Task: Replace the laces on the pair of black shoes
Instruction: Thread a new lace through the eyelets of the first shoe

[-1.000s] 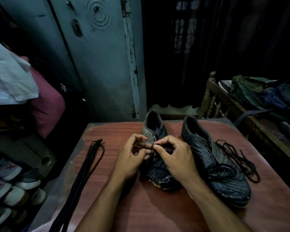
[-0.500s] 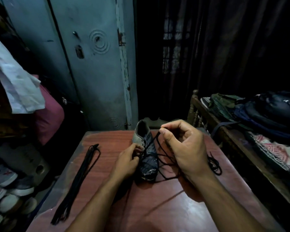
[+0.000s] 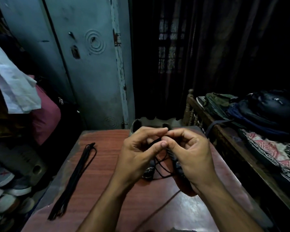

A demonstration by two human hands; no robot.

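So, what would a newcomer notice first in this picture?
Two hands, the left hand and right hand, meet at the centre and pinch a black lace above the black shoes. A bundle of black laces lies to their left on the reddish table.

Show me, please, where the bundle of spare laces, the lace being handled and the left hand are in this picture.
Bundle of spare laces [image 3: 77, 180], head view: middle of the bundle lying on the table.
Lace being handled [image 3: 159, 168], head view: a loop hanging below the fingers.
Left hand [image 3: 137, 156], head view: its middle.
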